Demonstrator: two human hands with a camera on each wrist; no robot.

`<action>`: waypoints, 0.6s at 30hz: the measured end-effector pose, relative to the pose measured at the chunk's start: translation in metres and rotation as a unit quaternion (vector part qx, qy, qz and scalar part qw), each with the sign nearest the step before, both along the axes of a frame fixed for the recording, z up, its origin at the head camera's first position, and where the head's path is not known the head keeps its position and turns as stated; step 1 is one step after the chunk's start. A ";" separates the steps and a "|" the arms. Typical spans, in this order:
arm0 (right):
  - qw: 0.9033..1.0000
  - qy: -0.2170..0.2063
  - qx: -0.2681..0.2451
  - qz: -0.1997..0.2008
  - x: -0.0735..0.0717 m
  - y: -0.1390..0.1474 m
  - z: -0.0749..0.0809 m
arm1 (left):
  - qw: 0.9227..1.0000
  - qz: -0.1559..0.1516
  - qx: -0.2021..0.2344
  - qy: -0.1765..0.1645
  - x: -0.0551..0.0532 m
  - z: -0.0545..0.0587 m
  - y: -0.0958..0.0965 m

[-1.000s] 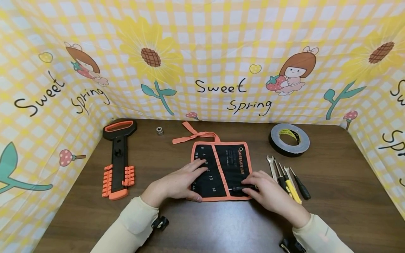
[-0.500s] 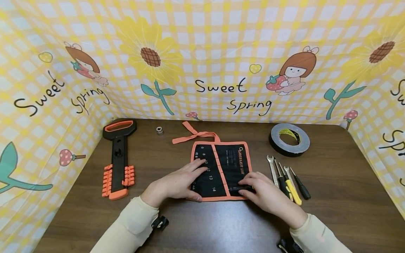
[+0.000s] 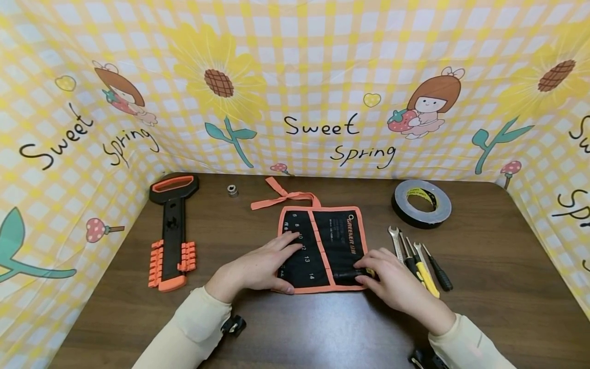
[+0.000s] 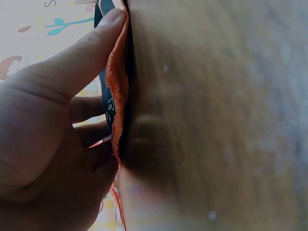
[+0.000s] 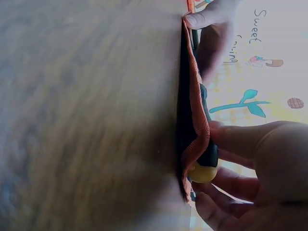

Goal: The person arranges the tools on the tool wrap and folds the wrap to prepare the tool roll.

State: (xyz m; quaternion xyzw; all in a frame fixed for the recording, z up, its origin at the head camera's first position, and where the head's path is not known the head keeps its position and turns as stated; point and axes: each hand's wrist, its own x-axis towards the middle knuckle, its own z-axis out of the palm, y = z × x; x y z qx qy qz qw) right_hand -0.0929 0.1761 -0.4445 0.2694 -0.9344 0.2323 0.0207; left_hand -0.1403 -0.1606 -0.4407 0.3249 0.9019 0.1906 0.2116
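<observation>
A black tool pouch (image 3: 338,241) with orange trim and printed size numbers lies flat on the table in the head view. My left hand (image 3: 258,264) rests on its left part, fingers spread, thumb near the front edge. At the pouch's lower right, my right hand (image 3: 392,279) pinches a screwdriver (image 3: 345,277) by its black handle between thumb and fingers. The handle lies across the pouch against the orange divider, and its shaft is hidden. In the right wrist view, the screwdriver's yellow butt end (image 5: 203,173) shows beside the orange edging.
Right of the pouch lie wrenches (image 3: 395,246) and screwdrivers (image 3: 440,274). A tape roll (image 3: 442,207) sits behind them. On the left are a black-and-orange holder (image 3: 172,236) and a small metal socket (image 3: 232,190). An orange tie strap (image 3: 295,196) trails behind the pouch.
The screwdriver has slid left into the pouch, so its shaft no longer shows. My right hand moved left with it, then slightly back right, exposing the yellow end. My left hand stayed still.
</observation>
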 end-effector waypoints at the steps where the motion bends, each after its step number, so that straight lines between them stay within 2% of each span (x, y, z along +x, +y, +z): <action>1: 1.000 0.006 -0.001 0.001 0.000 0.000 -0.001 | 1.000 0.000 0.001 0.000 0.000 0.000 0.000; 12: 0.999 0.033 -0.011 0.012 0.000 -0.003 -0.003 | 1.000 0.000 -0.002 0.005 0.002 0.001 0.001; 18: 1.000 0.017 -0.014 0.008 0.000 -0.003 -0.004 | 1.000 -0.003 -0.008 0.009 0.002 0.001 0.001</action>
